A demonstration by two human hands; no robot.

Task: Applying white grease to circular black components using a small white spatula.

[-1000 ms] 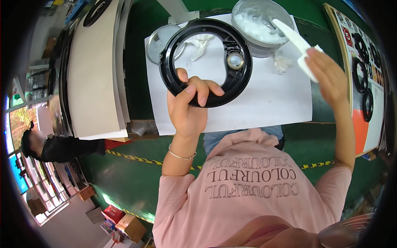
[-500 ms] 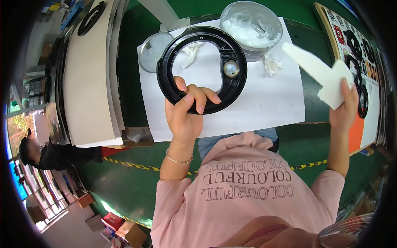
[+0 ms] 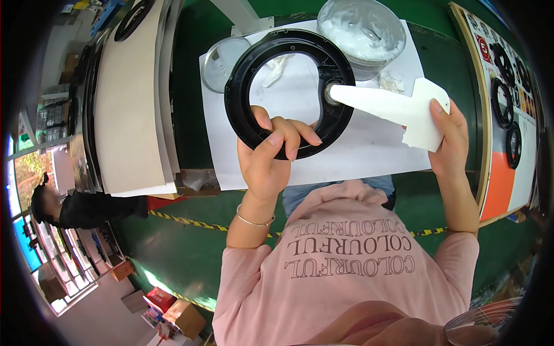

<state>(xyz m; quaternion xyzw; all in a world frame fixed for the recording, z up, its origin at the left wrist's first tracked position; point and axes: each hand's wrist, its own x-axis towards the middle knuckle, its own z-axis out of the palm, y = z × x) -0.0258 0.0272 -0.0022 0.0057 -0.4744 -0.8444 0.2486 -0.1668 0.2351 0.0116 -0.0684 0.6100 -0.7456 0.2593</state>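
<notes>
My left hand (image 3: pixel 271 141) grips the lower edge of a black plastic ring (image 3: pixel 238 109), its fingers curled over the rim, and holds it above the white sheet (image 3: pixel 369 153). A small round metal part sits in the ring's right side, mostly covered now. In my right hand (image 3: pixel 453 141) is a flat white spatula-like piece (image 3: pixel 378 105) with a long narrow arm and a broad end. Its narrow tip lies over the small round part; whether it presses there I cannot tell. A clear tub of whitish grease (image 3: pixel 360 37) stands behind the ring.
A round clear lid (image 3: pixel 214 72) and crumpled tissues (image 3: pixel 392 82) lie on the sheet. Left, stacked boards (image 3: pixel 124 109) carry another black ring (image 3: pixel 134 20). At right, several black rings (image 3: pixel 513 144) lie on a printed board. A person in black (image 3: pixel 98 209) is far left.
My right hand has moved left, bringing the white piece's tip from beyond the tub onto the ring's round part. The ring stays in my left hand; the whole view has shifted slightly.
</notes>
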